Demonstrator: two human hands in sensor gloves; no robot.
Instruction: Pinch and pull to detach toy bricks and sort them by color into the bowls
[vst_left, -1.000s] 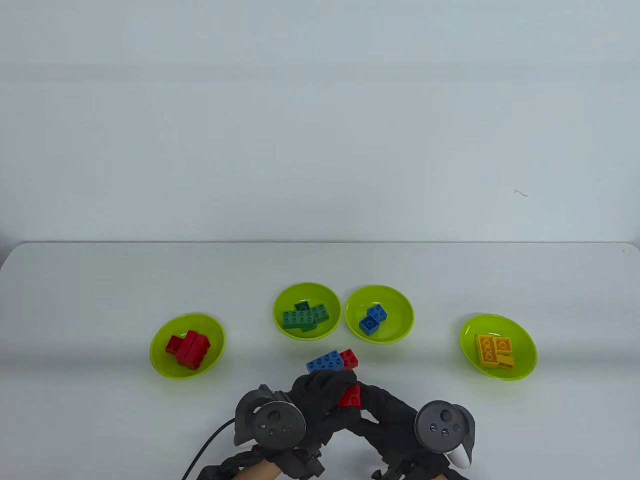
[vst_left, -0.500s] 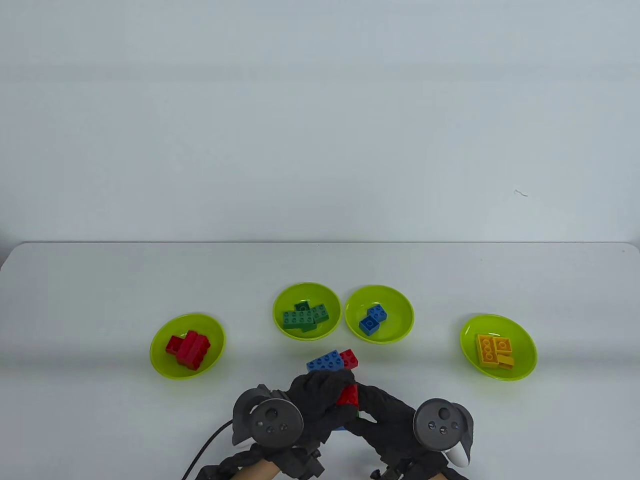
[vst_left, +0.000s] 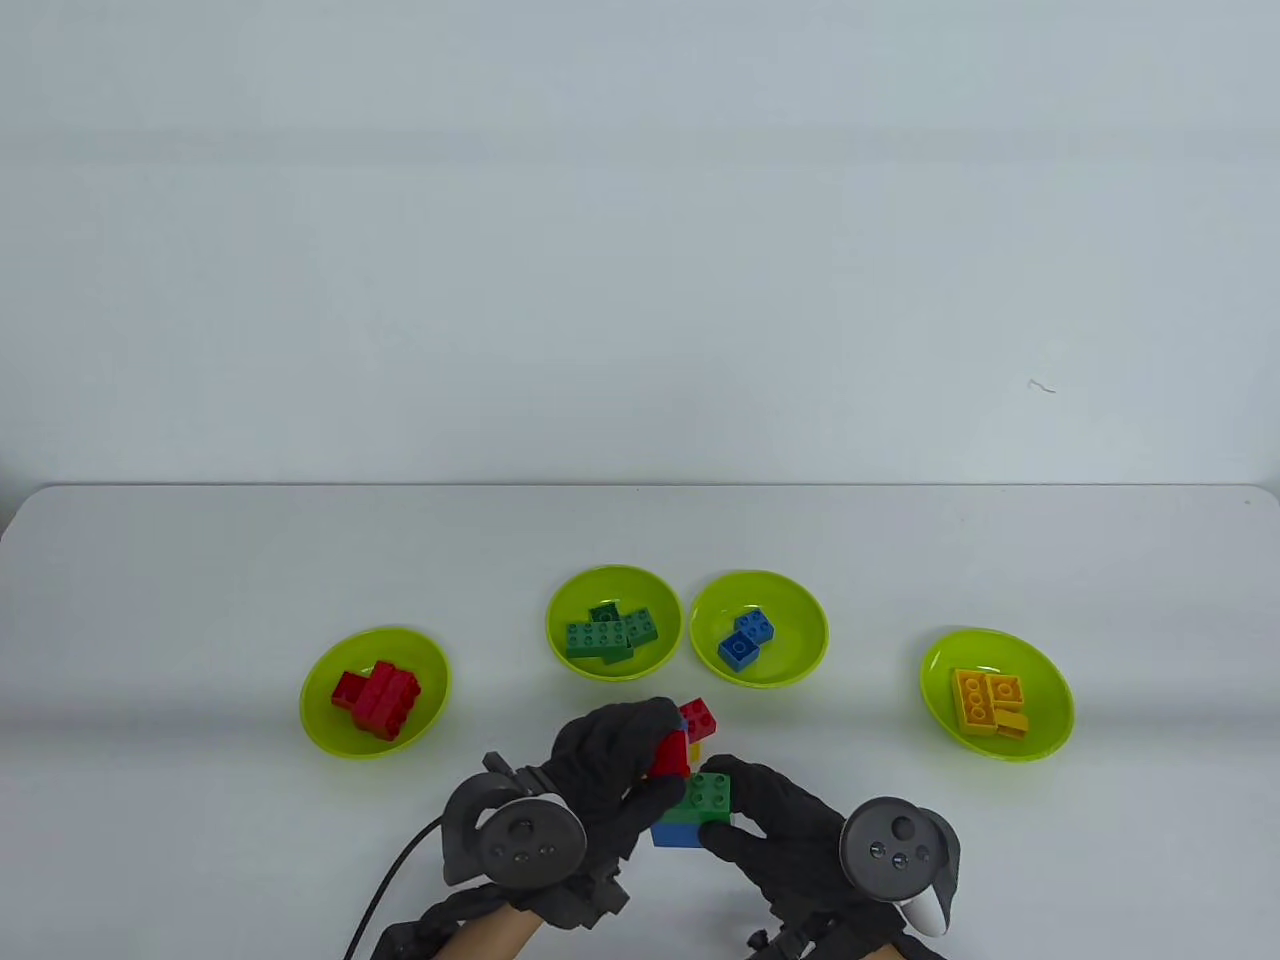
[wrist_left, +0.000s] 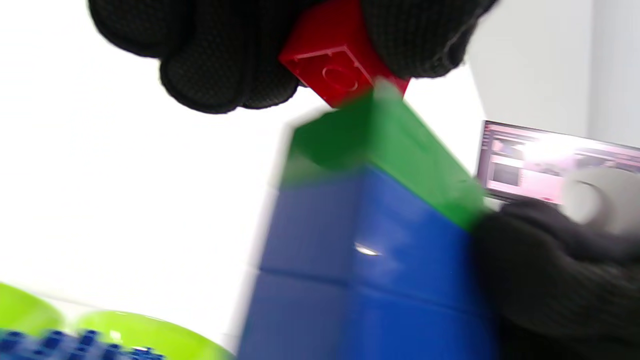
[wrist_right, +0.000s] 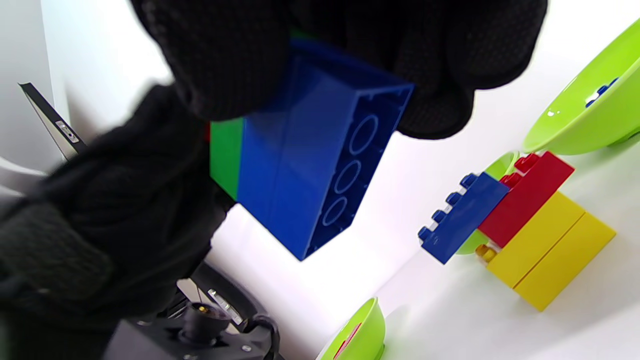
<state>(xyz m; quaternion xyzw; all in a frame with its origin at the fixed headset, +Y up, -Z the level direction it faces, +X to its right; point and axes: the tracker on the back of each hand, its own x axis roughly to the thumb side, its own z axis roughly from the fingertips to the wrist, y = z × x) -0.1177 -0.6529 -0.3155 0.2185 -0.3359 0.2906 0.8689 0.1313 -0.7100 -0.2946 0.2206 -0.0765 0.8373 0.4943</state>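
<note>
Risk — red brick (wrist_left: 332, 70) pinched in left hand (vst_left: 610, 765), green/blue stack (vst_left: 700, 812) gripped in right hand (vst_left: 775, 825); could slip & drop onto surface (vst_left: 200, 800) w/ loose pinch.

We are wearing black knitted gloves on our left hand (vst_left: 610, 775) and right hand (vst_left: 775, 825), each carrying a dark grey round tracker (vst_left: 530, 840) with small buttons. A black cable (vst_left: 395, 880) is trailing from the left wrist, bare skin is showing at our forearm (vst_left: 490, 935), and a white piece is hanging under the right tracker (vst_left: 890, 850)
</note>
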